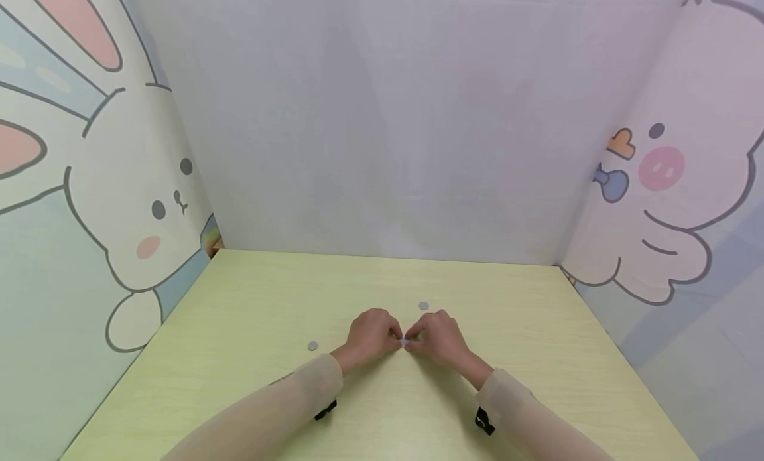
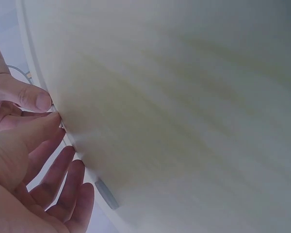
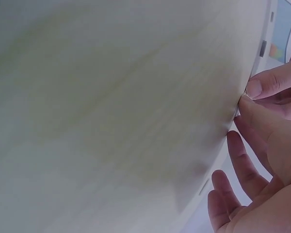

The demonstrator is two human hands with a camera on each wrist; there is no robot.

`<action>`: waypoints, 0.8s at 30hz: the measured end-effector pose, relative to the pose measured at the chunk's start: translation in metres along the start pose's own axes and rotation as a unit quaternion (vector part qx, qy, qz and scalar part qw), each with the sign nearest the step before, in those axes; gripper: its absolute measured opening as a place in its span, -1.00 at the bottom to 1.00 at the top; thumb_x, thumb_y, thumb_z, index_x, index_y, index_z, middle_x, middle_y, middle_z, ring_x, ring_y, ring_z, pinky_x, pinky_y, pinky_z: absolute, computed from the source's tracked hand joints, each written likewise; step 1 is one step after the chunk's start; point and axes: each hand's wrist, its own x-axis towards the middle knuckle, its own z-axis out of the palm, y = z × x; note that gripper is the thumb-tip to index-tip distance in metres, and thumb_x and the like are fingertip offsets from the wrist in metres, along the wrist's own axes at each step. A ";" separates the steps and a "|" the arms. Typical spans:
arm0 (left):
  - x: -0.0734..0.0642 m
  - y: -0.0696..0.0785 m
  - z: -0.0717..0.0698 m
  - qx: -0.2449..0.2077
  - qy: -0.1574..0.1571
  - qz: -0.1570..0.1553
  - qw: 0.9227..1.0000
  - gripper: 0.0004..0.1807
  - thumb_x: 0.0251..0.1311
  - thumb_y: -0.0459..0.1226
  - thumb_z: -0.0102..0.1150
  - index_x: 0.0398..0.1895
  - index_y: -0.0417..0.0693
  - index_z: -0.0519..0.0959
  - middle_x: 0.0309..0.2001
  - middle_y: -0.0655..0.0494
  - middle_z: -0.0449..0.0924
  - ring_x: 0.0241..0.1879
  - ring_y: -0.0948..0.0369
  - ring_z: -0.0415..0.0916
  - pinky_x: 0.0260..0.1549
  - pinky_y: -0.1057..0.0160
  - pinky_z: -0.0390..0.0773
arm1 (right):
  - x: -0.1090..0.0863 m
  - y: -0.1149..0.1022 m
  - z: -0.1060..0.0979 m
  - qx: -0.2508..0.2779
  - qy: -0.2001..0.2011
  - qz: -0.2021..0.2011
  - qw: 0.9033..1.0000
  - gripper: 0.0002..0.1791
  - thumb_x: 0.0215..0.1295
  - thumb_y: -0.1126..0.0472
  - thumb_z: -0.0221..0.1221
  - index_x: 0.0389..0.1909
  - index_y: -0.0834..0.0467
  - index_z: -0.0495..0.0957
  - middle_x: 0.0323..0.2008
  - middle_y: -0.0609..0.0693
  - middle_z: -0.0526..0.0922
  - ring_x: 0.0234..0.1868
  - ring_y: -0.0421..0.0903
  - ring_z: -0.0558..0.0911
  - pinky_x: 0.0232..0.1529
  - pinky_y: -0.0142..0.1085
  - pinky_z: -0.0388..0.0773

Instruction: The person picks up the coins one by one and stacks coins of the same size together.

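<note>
A small pale piece (image 1: pixel 403 342) lies between the fingertips of both hands, low over the table. My left hand (image 1: pixel 375 335) pinches its left side between thumb and fingers, while my right hand (image 1: pixel 440 336) pinches the right side. Most of the piece is covered by the fingertips, so its kind cannot be told. In both wrist views the two hands meet tip to tip near the tabletop. One small grey disc (image 1: pixel 313 345) lies flat to the left of the left hand. Another grey disc (image 1: pixel 424 306) rests just beyond the right hand.
The pale yellow wooden table (image 1: pixel 268 288) extends around both hands. A whitish cloth (image 1: pixel 394 129) hangs along its back edge. Cartoon-printed sheets, with a rabbit (image 1: pixel 137 182) on the left and a pig (image 1: pixel 686 116) on the right, border the sides.
</note>
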 end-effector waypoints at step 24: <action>-0.002 0.002 -0.002 0.012 0.005 0.003 1.000 -0.96 0.13 -0.24 0.60 -0.41 0.07 0.86 -0.34 0.28 0.77 -0.24 0.27 0.63 -0.28 0.26 0.60 | 0.000 0.003 -0.004 0.012 -0.007 -0.007 1.000 -0.93 0.16 0.15 0.58 -0.36 -0.01 0.88 -0.36 -0.18 0.85 -0.47 -0.36 0.54 -0.46 -0.41 0.39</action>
